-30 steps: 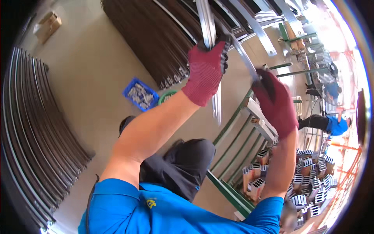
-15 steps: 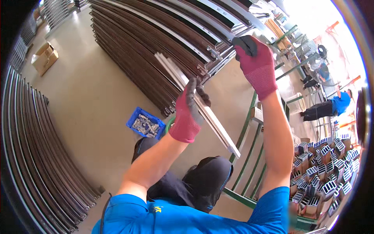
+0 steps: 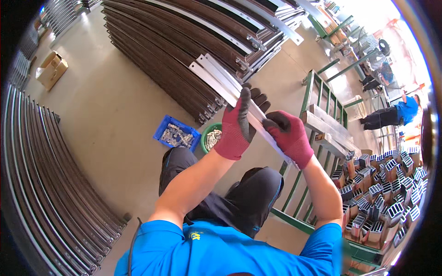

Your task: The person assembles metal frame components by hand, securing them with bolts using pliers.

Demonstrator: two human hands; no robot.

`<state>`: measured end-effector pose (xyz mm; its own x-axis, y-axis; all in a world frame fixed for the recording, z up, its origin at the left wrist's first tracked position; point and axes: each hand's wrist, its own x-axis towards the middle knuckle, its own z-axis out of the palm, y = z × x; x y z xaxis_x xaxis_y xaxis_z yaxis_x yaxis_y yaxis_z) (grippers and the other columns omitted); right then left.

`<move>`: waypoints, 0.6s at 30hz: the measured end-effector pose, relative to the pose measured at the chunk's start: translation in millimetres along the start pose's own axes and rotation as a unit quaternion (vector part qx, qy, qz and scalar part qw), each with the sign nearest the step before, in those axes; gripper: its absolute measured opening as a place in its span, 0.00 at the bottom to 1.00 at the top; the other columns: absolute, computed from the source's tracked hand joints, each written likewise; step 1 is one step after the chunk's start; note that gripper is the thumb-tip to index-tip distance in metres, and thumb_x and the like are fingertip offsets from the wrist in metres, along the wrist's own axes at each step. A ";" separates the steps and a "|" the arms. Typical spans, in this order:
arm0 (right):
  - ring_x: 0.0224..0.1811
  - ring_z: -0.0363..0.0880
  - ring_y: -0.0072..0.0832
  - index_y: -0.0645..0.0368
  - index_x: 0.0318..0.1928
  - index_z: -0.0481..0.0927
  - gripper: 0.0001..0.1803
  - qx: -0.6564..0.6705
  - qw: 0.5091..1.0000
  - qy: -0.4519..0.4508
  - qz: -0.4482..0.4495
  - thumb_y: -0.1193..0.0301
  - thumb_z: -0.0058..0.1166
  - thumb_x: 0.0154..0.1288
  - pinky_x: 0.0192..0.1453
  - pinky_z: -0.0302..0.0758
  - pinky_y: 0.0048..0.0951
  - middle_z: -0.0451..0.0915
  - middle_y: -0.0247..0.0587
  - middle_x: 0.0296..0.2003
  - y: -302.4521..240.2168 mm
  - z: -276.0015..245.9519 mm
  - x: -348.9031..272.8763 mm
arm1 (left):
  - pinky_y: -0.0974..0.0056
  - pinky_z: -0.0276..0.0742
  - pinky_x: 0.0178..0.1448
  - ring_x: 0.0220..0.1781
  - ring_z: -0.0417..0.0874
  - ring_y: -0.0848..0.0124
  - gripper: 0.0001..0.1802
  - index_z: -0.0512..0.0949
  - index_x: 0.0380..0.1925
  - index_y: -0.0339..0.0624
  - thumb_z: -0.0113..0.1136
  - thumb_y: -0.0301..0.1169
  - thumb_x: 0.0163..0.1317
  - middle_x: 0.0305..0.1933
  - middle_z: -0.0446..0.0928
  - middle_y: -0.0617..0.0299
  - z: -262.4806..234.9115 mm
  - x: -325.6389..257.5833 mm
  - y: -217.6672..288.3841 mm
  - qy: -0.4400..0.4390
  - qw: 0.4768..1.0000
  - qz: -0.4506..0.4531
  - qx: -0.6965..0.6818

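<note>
Several flat, pale metal strips [image 3: 214, 83] slant across in front of me, fanned slightly apart at their far ends, where small holes show. My left hand [image 3: 235, 129], in a maroon glove with dark fingertips, is wrapped round their middle. Gloved the same way, my right hand [image 3: 291, 137] is closed on the strips nearer their lower end; its fingertips are partly hidden. Just beyond them lies a large stack of dark brown metal profiles [image 3: 170, 62]. A silver metal fitting [image 3: 256, 43] sticks out at the stack's end.
On the floor stand a blue bin [image 3: 161, 129] of small metal parts and a green basket [image 3: 204, 143]. A green metal rack [image 3: 299, 225] is at right, near many bundled profiles [image 3: 377, 202]. More long profiles [image 3: 50, 184] lie left. A carton [image 3: 53, 73] and another person [image 3: 396, 115] are farther off.
My right hand has left the end of the stack and come down to the strips in my left hand. Both hands are now close together, and the strips' far ends are spread wider.
</note>
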<state>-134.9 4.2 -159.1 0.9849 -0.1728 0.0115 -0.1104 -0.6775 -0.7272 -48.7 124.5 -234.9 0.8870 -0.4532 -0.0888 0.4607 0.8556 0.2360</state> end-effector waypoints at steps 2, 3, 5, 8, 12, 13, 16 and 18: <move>0.39 0.81 0.24 0.65 0.47 0.84 0.14 0.041 0.998 0.001 0.051 0.69 0.66 0.66 0.50 0.79 0.32 0.85 0.50 0.36 5.7 -3.9 -4.8 | 0.48 0.82 0.62 0.58 0.83 0.57 0.32 0.68 0.66 0.40 0.67 0.46 0.71 0.58 0.78 0.51 8.3 -7.0 -0.5 -0.006 1.000 -0.011 0.022; 0.39 0.80 0.22 0.64 0.47 0.84 0.13 0.057 0.997 0.002 0.058 0.69 0.66 0.66 0.49 0.79 0.32 0.85 0.50 0.35 8.6 -5.5 -6.8 | 0.48 0.83 0.60 0.55 0.84 0.58 0.31 0.69 0.65 0.41 0.67 0.45 0.71 0.55 0.78 0.53 10.6 -9.1 -0.8 -0.003 1.000 -0.017 0.015; 0.39 0.79 0.20 0.64 0.46 0.84 0.13 0.073 0.995 0.002 0.066 0.68 0.65 0.67 0.48 0.79 0.31 0.85 0.49 0.35 11.5 -10.3 -9.8 | 0.48 0.84 0.59 0.54 0.84 0.58 0.30 0.69 0.65 0.41 0.67 0.44 0.72 0.53 0.79 0.54 10.4 -9.1 -5.7 -0.003 1.000 -0.012 0.019; 0.38 0.86 0.30 0.62 0.47 0.84 0.11 0.009 0.997 -0.004 0.071 0.69 0.62 0.68 0.46 0.80 0.35 0.86 0.52 0.37 10.2 -13.3 -15.4 | 0.50 0.85 0.56 0.50 0.85 0.60 0.27 0.70 0.62 0.42 0.67 0.43 0.72 0.49 0.79 0.56 13.5 -8.9 -12.2 -0.002 1.000 -0.006 0.021; 0.45 0.86 0.51 0.59 0.50 0.81 0.11 -0.174 0.976 0.110 -0.071 0.72 0.57 0.69 0.46 0.82 0.41 0.86 0.57 0.40 7.7 -4.2 -22.7 | 0.51 0.86 0.55 0.50 0.85 0.60 0.27 0.71 0.61 0.40 0.67 0.43 0.72 0.50 0.80 0.55 15.6 -9.6 -13.8 0.010 1.000 0.000 0.022; 0.48 0.84 0.56 0.58 0.51 0.81 0.11 -0.188 0.973 0.118 -0.065 0.73 0.56 0.69 0.47 0.82 0.43 0.85 0.57 0.41 5.5 -3.7 -23.0 | 0.51 0.86 0.55 0.50 0.85 0.59 0.27 0.71 0.60 0.39 0.67 0.43 0.72 0.50 0.80 0.54 17.0 -10.6 -12.5 0.019 1.000 -0.008 0.023; 0.46 0.86 0.54 0.58 0.50 0.80 0.11 -0.093 0.990 0.096 -0.054 0.72 0.58 0.69 0.47 0.81 0.44 0.85 0.57 0.39 9.9 -9.4 -20.6 | 0.53 0.85 0.54 0.49 0.86 0.59 0.25 0.73 0.59 0.38 0.67 0.43 0.72 0.49 0.81 0.53 17.7 -11.2 -8.1 -0.006 0.999 -0.034 -0.007; 0.46 0.86 0.55 0.59 0.50 0.80 0.11 -0.090 0.991 0.092 -0.043 0.73 0.58 0.68 0.47 0.81 0.44 0.85 0.57 0.39 7.7 -10.6 -18.2 | 0.55 0.85 0.53 0.48 0.86 0.59 0.23 0.74 0.57 0.37 0.66 0.42 0.72 0.47 0.82 0.53 19.0 -14.3 -7.9 -0.014 0.999 -0.032 -0.004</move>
<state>-155.2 -5.4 -157.6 0.9527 -0.2246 0.2048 -0.0653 -0.8093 -0.5838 -65.7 119.4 -217.1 0.8541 -0.5144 -0.0767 0.5175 0.8260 0.2233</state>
